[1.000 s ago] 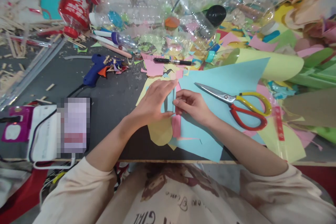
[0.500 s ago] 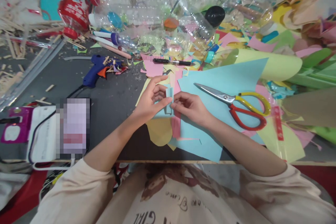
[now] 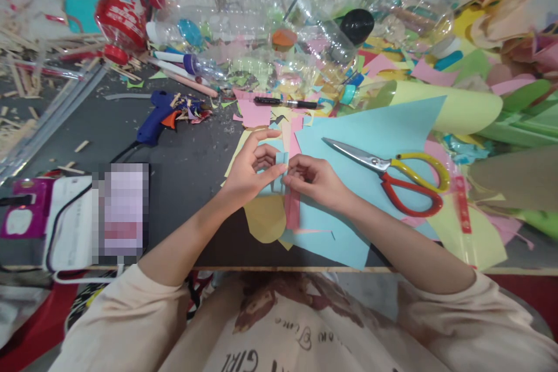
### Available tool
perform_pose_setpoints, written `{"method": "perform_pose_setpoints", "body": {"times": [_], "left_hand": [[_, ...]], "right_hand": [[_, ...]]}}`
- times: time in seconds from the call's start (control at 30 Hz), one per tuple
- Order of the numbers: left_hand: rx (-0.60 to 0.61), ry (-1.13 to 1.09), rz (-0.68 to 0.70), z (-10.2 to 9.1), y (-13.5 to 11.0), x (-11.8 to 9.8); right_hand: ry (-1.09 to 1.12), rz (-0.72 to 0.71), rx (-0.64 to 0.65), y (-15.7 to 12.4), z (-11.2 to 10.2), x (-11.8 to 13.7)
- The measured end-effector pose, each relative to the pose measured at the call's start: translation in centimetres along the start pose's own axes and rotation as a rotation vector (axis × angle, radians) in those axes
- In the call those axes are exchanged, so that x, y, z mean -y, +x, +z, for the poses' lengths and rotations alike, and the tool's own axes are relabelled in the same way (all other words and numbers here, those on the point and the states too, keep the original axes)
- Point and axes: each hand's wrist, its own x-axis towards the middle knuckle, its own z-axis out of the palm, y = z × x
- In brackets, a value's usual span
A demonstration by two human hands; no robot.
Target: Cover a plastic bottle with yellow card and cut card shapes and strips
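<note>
Between my two hands is a small folded piece of light blue paper, held just above the paper scraps. My left hand pinches it from the left with thumb and fingers. From the right, the fingertips of my right hand are closed on its edge; the exact grip is partly hidden. A large light blue sheet lies under my right hand, with scissors on top, yellow and red handles toward the right. Below my left hand are a tan paper piece and a pink strip.
A blue glue gun lies at left, near a phone on a cable. A black pen lies beyond my hands. Clear plastic bottles crowd the back. Rolled yellow-green paper is at right, wooden sticks far left.
The small blue paper shows less of its length above my left thumb and has turned slightly. My right fingers have shifted a little downward along its edge. Everything else stays in place.
</note>
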Motion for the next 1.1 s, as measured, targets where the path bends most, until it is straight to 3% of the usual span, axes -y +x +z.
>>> {"method": "perform_pose_setpoints", "body": {"times": [0.33,0.57,1.1], "left_hand": [[0.014,0.026,0.061,0.07,-0.02,-0.06],[0.038,0.139,0.044,0.3,-0.09,-0.55],[0.055,0.246,0.096,0.24,-0.1,-0.81]], "right_hand": [[0.007,-0.013,0.015,0.03,-0.07,-0.01],[0.067,-0.037,-0.089,0.15,0.16,-0.16],[0.1,-0.011,-0.066,0.21,0.15,-0.14]]}}
